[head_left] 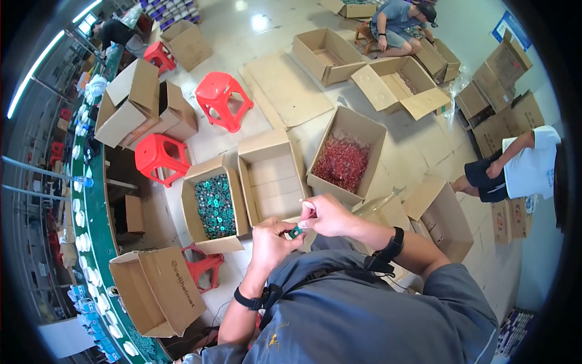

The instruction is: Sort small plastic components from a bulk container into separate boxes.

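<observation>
In front of my body both hands meet. My left hand [271, 244] is closed, pinching a small dark green part [295, 232] with a round middle between thumb and fingers. My right hand [330, 217] is closed at that part's upper edge; a thin reddish strand [313, 212] shows at its fingers, its exact kind too small to tell. Beyond the left hand stands a carton of green ring-like parts [215, 206]. Past my right hand is a carton heaped with small red pieces [342, 162]. An open carton [273, 176] with a bare bottom sits between them.
Red stools [222, 100] stand ahead and left, beside a green conveyor line [100, 200] carrying white items. An open carton [160, 291] lies near left. More cartons [327, 54] stand farther off. One person [397, 30] sits at the back; another [527, 161] stands at right.
</observation>
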Available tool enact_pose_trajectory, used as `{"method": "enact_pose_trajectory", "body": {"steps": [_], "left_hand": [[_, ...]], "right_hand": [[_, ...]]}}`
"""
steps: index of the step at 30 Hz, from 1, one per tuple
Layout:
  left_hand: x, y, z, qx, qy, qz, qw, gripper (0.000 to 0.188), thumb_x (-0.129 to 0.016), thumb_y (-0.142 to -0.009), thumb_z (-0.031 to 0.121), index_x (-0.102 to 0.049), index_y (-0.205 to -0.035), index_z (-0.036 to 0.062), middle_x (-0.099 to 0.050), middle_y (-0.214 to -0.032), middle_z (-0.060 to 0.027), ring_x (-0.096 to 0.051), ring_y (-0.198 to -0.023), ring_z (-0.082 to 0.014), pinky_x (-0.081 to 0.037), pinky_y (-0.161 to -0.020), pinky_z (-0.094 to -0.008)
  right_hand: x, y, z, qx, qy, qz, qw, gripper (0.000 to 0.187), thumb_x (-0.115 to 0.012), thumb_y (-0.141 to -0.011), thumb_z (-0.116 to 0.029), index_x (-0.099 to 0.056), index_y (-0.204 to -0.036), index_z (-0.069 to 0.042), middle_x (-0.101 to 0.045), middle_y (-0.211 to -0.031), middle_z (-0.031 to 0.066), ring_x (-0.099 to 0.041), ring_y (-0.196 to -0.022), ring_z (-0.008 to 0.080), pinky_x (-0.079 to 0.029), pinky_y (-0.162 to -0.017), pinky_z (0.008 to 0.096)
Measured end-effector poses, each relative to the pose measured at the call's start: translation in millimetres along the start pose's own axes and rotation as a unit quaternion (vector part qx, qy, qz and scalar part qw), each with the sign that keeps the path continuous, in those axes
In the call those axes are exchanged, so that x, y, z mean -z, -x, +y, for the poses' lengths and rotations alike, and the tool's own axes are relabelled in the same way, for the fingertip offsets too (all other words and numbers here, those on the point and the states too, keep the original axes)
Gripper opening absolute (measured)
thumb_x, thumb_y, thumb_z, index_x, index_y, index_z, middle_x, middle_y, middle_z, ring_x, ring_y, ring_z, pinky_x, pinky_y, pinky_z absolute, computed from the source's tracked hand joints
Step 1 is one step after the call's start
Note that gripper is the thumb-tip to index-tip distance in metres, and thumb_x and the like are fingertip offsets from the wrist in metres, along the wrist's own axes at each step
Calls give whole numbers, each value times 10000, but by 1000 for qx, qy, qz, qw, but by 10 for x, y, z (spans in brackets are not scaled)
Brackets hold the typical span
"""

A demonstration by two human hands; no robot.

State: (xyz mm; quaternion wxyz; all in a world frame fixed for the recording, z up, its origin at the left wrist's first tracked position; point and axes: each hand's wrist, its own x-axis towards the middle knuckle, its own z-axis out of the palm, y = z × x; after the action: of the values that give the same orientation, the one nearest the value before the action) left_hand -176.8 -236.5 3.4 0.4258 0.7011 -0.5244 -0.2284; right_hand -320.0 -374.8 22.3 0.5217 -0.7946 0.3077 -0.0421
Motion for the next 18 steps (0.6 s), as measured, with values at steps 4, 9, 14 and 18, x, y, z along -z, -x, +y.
{"method": "enact_pose_trajectory", "body": {"steps": [4, 9, 14, 18], "left_hand": [[10, 15, 2, 7, -9, -16, 1000, 240, -898, -626, 114, -774, -804, 12, -641, -640, -65, -571, -519, -118, -480, -506, -273], [49, 19, 46, 38, -17, -27, 999, 234, -856, -633, 140, -784, -837, 50, -635, -671, -88, -621, -563, -187, -532, -584, -322], [-20, 57, -17, 14, -22, -15, 1000, 247, -882, -613, 132, -774, -807, 24, -653, -662, -64, -602, -533, -130, -500, -527, -274], [-27, 124, -54, -3, -7, -4, 1000, 236, -874, -627, 130, -771, -811, 25, -660, -672, -62, -610, -539, -122, -507, -535, -271]], "right_hand": [[6, -54, 123, -18, -95, -90, 991, 127, -789, -795, -22, -665, -767, -20, -693, -753, 48, -641, -721, 127, -505, -689, 299], [-34, -44, 178, -17, -169, -98, 981, 156, -782, -807, 17, -636, -768, -22, -679, -763, 41, -629, -733, 95, -501, -681, 260], [-177, -15, 389, -1, -192, -83, 978, 160, -776, -807, 38, -631, -774, -19, -693, -780, 45, -638, -723, 89, -514, -667, 253], [-168, 1, 234, -27, -70, -24, 997, 191, -764, -787, 43, -592, -727, -17, -703, -767, 67, -650, -728, 116, -534, -692, 319]]}}
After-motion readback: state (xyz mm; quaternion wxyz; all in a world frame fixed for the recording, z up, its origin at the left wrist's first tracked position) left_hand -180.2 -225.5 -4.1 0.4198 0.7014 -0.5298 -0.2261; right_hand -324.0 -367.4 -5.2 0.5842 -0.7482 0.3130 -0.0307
